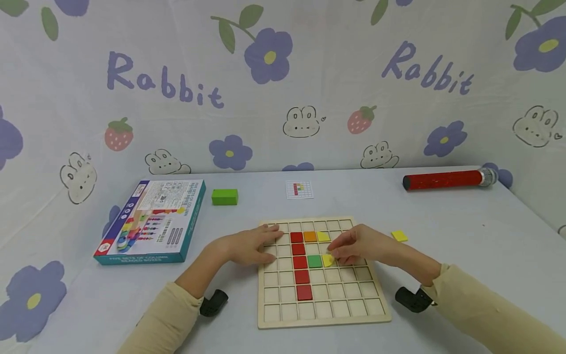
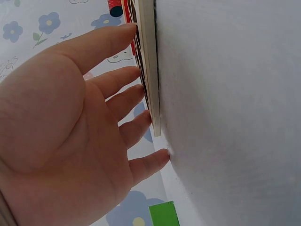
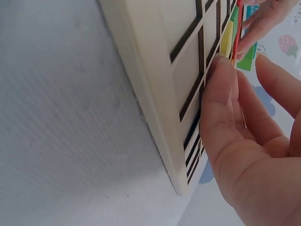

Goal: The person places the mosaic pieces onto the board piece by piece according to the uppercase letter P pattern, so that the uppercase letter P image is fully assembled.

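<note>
A wooden grid board (image 1: 325, 322) lies on the table, seen in the head view. A column of several red tiles (image 1: 302, 277) fills part of it. An orange tile (image 1: 310, 236) and a yellow tile (image 1: 324, 236) continue its top row; lower down sits a green tile (image 1: 314, 261). Beside the green one, my right hand (image 1: 360, 244) touches another yellow tile (image 1: 327, 261) with its fingertips; in the right wrist view one finger stays apart. My left hand (image 1: 249, 246) rests its spread fingers on the board's left edge. The left wrist view shows its palm (image 2: 84, 127).
A loose yellow tile (image 1: 399, 236) lies right of the board. Behind it is a small pattern card (image 1: 299, 189). A green block (image 1: 224, 197) and a toy box (image 1: 150, 221) stand at the left. A red cylinder (image 1: 444, 180) lies at the back right.
</note>
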Demonstrator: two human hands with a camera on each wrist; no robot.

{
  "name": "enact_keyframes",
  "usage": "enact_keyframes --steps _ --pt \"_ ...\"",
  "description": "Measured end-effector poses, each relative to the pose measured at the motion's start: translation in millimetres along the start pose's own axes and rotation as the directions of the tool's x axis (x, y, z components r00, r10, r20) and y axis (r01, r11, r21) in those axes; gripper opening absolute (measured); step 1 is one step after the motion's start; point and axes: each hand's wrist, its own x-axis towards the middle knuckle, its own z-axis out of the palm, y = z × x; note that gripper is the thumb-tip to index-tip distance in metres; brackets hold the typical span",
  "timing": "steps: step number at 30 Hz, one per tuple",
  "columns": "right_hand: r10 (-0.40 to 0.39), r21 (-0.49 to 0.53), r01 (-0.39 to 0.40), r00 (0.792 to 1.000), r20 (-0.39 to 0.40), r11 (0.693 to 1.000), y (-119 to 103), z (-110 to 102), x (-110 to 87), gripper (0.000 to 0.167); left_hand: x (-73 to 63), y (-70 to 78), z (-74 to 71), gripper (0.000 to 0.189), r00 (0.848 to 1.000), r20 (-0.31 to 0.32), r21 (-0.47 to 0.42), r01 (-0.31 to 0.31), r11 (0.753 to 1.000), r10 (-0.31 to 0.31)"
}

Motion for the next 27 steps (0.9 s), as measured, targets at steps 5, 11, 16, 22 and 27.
enact_keyframes --steps 5,11,16,22,27 --pt "-0.003 0.043 0.002 1.0 0.029 0.999 2.3 -4.8 -1.1 0.034 -0.2 0.6 -0.4 0.063 1.0 -0.002 0.0 0.001 1.0 -0.001" --pt "-0.014 0.148 0.003 0.997 0.075 0.989 13.2 -18.5 -6.2 0.042 0.7 0.0 0.5 0.063 1.0 -0.005 -0.007 -0.006 1.0 0.006" --pt "-0.029 0.201 0.019 0.998 0.05 0.979 20.7 -34.7 -10.2 0.048 1.0 0.0 0.3 0.063 1.0 -0.004 -0.012 -0.003 1.0 0.003" --pt "-0.059 0.251 0.068 0.997 -0.043 0.966 32.8 -61.6 -10.8 0.057 0.8 0.6 -0.5 0.063 1.0 -0.004 -0.011 -0.001 1.0 0.001" --pt "-0.042 0.285 0.07 0.994 -0.105 0.956 48.3 -82.5 -12.1 0.058 1.0 0.9 -0.3 0.063 1.0 -0.005 -0.017 -0.005 1.0 0.005"
